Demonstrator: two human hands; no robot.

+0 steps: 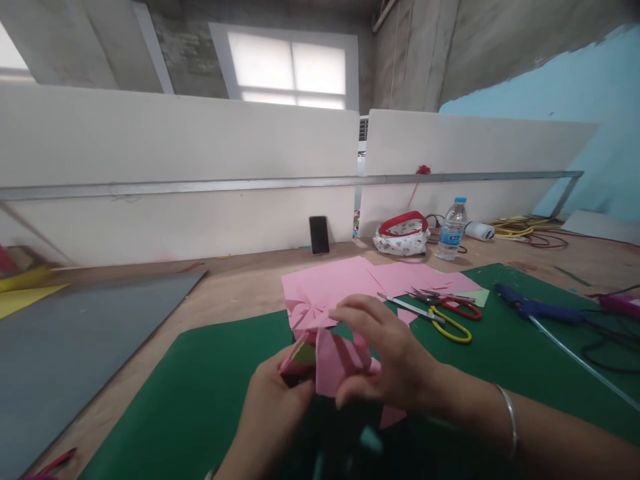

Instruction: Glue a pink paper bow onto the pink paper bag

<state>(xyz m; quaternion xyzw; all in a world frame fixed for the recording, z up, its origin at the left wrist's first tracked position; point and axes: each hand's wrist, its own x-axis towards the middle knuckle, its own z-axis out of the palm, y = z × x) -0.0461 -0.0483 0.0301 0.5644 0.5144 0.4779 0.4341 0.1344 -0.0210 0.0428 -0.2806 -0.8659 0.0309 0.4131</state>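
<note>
A folded pink paper piece (336,363) with a bit of green and dark red inside is held up over the green cutting mat (210,393). My left hand (273,410) grips it from below at its left side. My right hand (387,357) pinches its pleated right part between thumb and fingers, and there is a silver bangle on that wrist. More pink paper sheets (345,283) lie flat behind, one of them creased.
Red-handled scissors (457,305) and yellow-handled scissors (450,325) lie right of the sheets. A blue glue gun (535,308) with cable lies further right. A water bottle (451,229), a pouch (403,237) and a dark phone (319,235) stand by the white partition. A grey board (70,340) lies left.
</note>
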